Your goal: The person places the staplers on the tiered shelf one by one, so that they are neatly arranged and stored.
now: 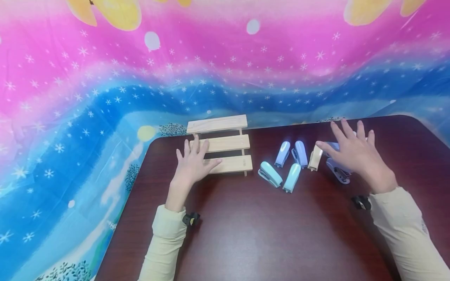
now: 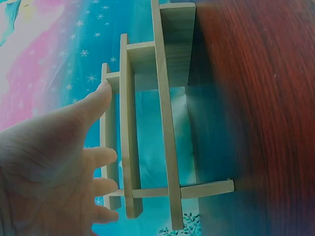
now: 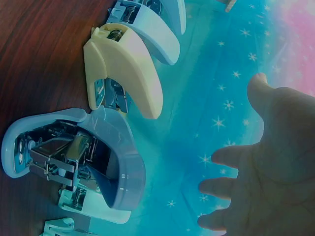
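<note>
My left hand (image 1: 191, 164) is over the left end of a tiered wooden rack (image 1: 230, 143), fingers spread and holding nothing. The left wrist view shows the slats (image 2: 165, 123) from the side, with the thumb overlapping the farthest one. Above the right-hand staplers hovers my right hand (image 1: 362, 156), its fingers spread too. Under its thumb stands a cream stapler (image 1: 315, 158); a grey-violet stapler (image 1: 339, 171) lies on its side below the palm. In the right wrist view, the hand is apart from the cream stapler (image 3: 133, 64). The hand partly hides other staplers.
Two mint staplers (image 1: 291, 177) and two bluish-violet staplers (image 1: 282, 153) stand between rack and right hand. All are on a dark reddish-brown table (image 1: 263, 234). A patterned pink and blue cloth (image 1: 211, 58) hangs behind and along the left side.
</note>
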### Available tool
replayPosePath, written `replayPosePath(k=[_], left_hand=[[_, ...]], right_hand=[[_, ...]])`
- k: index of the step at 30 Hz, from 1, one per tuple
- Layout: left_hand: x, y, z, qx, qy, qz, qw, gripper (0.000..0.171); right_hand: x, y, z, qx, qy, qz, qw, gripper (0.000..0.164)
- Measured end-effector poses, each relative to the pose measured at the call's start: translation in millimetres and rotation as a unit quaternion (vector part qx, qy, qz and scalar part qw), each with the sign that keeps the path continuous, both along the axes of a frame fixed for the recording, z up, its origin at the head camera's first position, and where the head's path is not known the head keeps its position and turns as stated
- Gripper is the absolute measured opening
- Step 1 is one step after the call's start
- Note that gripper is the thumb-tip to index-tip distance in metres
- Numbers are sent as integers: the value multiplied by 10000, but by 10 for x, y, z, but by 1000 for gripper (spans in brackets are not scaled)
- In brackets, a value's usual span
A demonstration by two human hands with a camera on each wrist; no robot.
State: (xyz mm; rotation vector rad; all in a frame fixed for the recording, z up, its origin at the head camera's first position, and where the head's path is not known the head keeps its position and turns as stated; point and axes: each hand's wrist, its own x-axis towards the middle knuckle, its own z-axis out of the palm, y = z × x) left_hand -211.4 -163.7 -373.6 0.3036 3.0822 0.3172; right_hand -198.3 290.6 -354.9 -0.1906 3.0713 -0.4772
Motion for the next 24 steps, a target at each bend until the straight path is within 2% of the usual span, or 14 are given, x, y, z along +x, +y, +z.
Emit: replayPosePath(k=[2, 5, 8, 10, 13, 15, 18, 22, 24], left_hand=[[-11, -7, -5, 113, 131, 6, 9999, 88], [-37, -4, -18, 283, 651, 60, 9975, 80], [-68, -13, -42, 564, 1320, 270, 9893, 65], [-87, -32, -62, 807, 1581, 500, 9828, 56], [-125, -71, -114, 1384, 1515, 886, 9747, 50], [-146, -87, -145, 1872, 1263, 1164, 9672, 51], [-183, -108, -200, 2657, 891, 1530, 9477, 57], [-240, -143, -298, 3638, 625, 1858, 9106, 64], [-265, -166, -353, 4112, 530, 1950, 8889, 66]], right_hand=[[2, 7, 8, -36, -18, -10, 10000, 94], [-5, 16, 15, -97, 66, -22, 9999, 93], [-16, 30, 19, -132, 275, -36, 9995, 91], [-24, 49, 27, -179, 405, -67, 9990, 89], [-31, 92, 42, -342, 488, -137, 9981, 86], [-40, 122, 47, -506, 512, -198, 9972, 84], [-63, 158, 44, -682, 561, -217, 9959, 81], [-89, 181, 54, -919, 618, -179, 9937, 76], [-93, 184, 78, -1053, 628, -201, 9923, 74]])
